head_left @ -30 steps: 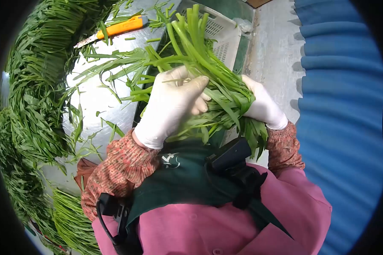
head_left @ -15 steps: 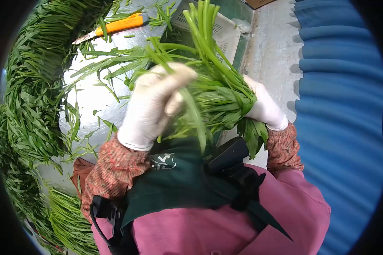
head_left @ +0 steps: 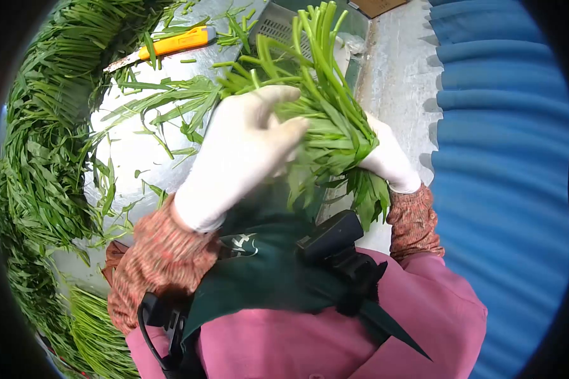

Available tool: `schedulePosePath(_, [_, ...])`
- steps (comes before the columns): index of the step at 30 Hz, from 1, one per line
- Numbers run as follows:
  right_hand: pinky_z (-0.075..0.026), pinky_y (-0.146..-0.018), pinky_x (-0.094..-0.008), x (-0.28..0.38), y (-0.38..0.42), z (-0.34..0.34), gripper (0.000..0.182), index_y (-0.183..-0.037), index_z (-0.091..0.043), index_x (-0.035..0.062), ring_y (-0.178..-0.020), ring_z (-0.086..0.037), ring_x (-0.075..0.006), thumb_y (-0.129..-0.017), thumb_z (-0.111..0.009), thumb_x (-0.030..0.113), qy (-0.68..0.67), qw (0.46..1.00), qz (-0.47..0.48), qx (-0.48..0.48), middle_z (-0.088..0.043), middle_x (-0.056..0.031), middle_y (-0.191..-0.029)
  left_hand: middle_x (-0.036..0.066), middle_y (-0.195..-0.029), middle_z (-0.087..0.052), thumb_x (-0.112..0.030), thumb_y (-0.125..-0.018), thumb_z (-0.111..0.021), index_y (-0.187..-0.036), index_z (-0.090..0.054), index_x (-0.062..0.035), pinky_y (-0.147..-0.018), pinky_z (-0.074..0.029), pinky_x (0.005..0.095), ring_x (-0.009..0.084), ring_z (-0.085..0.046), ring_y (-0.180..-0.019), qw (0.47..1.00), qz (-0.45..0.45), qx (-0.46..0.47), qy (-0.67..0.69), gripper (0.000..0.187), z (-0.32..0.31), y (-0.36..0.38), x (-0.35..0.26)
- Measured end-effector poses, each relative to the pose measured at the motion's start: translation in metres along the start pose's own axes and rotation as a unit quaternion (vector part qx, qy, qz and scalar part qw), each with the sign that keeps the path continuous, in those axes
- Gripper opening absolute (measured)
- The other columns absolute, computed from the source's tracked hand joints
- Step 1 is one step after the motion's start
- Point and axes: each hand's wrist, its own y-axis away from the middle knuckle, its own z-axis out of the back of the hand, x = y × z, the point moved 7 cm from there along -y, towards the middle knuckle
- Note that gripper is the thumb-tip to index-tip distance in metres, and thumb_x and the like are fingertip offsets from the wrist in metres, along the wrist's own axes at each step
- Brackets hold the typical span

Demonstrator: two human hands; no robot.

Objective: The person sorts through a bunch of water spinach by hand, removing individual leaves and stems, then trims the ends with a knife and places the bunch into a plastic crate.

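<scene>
My right hand [head_left: 389,156], in a white glove, is wrapped round a bunch of leafy green stems [head_left: 341,114]. The cut stem ends point up and away, and leaves hang below the hand. At the left side of the bunch is my left hand [head_left: 253,132], also gloved, its thumb and index finger apart beside the leaves. Its other fingers are mostly hidden. An orange-handled knife [head_left: 177,43] lies on the metal table [head_left: 133,104] among loose stems and leaves.
Piled greens [head_left: 50,170] line the table's left side, with a further bundle of thin stems [head_left: 98,328] at lower left. Beyond the bunch is a pale perforated crate [head_left: 278,30]. Blue corrugated sheeting [head_left: 506,158] runs along the right. A cardboard box [head_left: 378,5] shows at the top.
My left hand has moved right and its fingers have spread; the long leaf that hung by it no longer shows. The bunch has shifted slightly, still in my right hand.
</scene>
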Motion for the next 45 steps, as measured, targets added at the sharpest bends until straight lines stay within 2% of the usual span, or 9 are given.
schedulePosePath(5, [-0.05,-0.095,-0.0308,-0.002,-0.002,-0.012,0.059,-0.134,-0.055,-0.0002,-0.107,-0.063,-0.0131,-0.082,-0.079,0.013,0.127,0.991,0.029,0.0,-0.069,-0.0088,-0.118,0.004,-0.071,-0.067,-0.022,-0.102,-0.057,-0.094,-0.062,0.0034,-0.043,-0.039,0.0198,0.0063,-0.054,-0.046,0.994,0.071,0.041,0.069,0.027,-0.019,-0.02,0.034])
schedulePosePath(17, [-0.047,-0.099,-0.0309,-0.014,-0.007,0.01,0.054,-0.13,-0.057,-0.0041,-0.109,-0.06,-0.0144,-0.08,-0.077,0.006,0.0,1.0,0.016,0.001,-0.067,-0.009,-0.122,0.01,-0.073,-0.068,-0.015,-0.103,-0.055,-0.1,-0.063,0.0004,-0.051,-0.047,0.0215,0.0124,-0.064,-0.054,0.971,0.057,0.145,0.179,0.018,-0.013,0.01,0.02])
schedulePosePath(20, [-0.047,-0.099,-0.0311,-0.012,-0.007,0.019,0.055,-0.129,-0.057,-0.0045,-0.108,-0.061,-0.0146,-0.079,-0.078,0.006,0.032,0.997,0.063,-0.014,-0.067,-0.0091,-0.122,0.008,-0.07,-0.067,-0.012,-0.1,-0.059,-0.106,-0.063,0.0038,-0.053,-0.05,0.0222,0.0105,-0.064,-0.057,0.971,0.066,0.208,0.097,0.017,-0.011,0.025,0.003])
schedulePosePath(22, [-0.047,-0.101,-0.0312,-0.017,-0.008,0.02,0.061,-0.132,-0.055,-0.0046,-0.111,-0.06,-0.0139,-0.077,-0.081,0.005,-0.004,0.999,0.033,-0.016,-0.066,-0.0094,-0.124,0.006,-0.069,-0.066,-0.011,-0.097,-0.064,-0.111,-0.063,0.0063,-0.054,-0.05,0.0216,0.0092,-0.063,-0.055,0.965,-0.01,0.219,-0.144,0.023,-0.019,0.026,-0.003])
schedulePosePath(27, [-0.048,-0.099,-0.0302,-0.01,-0.008,0.01,0.06,-0.134,-0.053,-0.004,-0.111,-0.06,-0.0124,-0.081,-0.079,0.007,0.013,0.999,0.041,-0.011,-0.066,-0.009,-0.125,0.006,-0.073,-0.066,-0.014,-0.097,-0.064,-0.147,-0.034,0.0096,-0.044,-0.042,0.0208,0.0078,-0.056,-0.048,0.999,0.0,0.022,0.027,0.063,-0.002,-0.003,0.002])
schedulePosePath(33, [-0.049,-0.097,-0.0293,0.009,-0.005,-0.007,0.057,-0.134,-0.054,-0.0013,-0.108,-0.061,-0.0108,-0.083,-0.078,0.009,0.064,0.997,0.044,-0.002,-0.068,-0.0085,-0.121,0.006,-0.074,-0.066,-0.018,-0.102,-0.056,-0.107,-0.061,0.0036,-0.045,-0.042,0.0197,0.0073,-0.057,-0.049,0.998,0.042,0.048,-0.018,0.022,-0.01,-0.021,0.025])
schedulePosePath(38, [-0.049,-0.095,-0.0294,-0.011,-0.011,0.009,0.054,-0.129,-0.057,-0.0018,-0.106,-0.062,-0.0118,-0.081,-0.078,0.012,0.055,0.995,0.067,-0.04,-0.07,-0.0104,-0.117,0.008,-0.07,-0.067,-0.019,-0.102,-0.056,-0.091,-0.06,-0.001,-0.043,-0.04,0.0193,0.0085,-0.056,-0.046,0.982,-0.007,0.111,0.152,0.021,0.009,0.012,0.002])
schedulePosePath(43, [-0.05,-0.093,-0.031,-0.014,-0.015,0.017,0.056,-0.127,-0.058,-0.0009,-0.103,-0.065,-0.0139,-0.078,-0.08,0.017,0.083,0.99,0.095,-0.069,-0.071,-0.0144,-0.115,0.005,-0.069,-0.065,-0.011,-0.098,-0.063,-0.096,-0.065,-0.0001,-0.045,-0.045,0.0176,0.0071,-0.059,-0.053,0.993,0.073,0.088,0.01,0.011,0.028,0.036,0.006])
schedulePosePath(45, [-0.051,-0.092,-0.0318,-0.01,-0.016,0.012,0.055,-0.126,-0.058,-0.0003,-0.102,-0.067,-0.0154,-0.079,-0.08,0.018,0.092,0.989,0.096,-0.064,-0.072,-0.0155,-0.114,0.004,-0.069,-0.061,-0.006,-0.093,-0.068,-0.113,-0.066,-0.0024,-0.051,-0.048,0.0235,0.007,-0.059,-0.06,0.976,-0.086,-0.01,-0.202,0.021,0.027,0.025,-0.002])
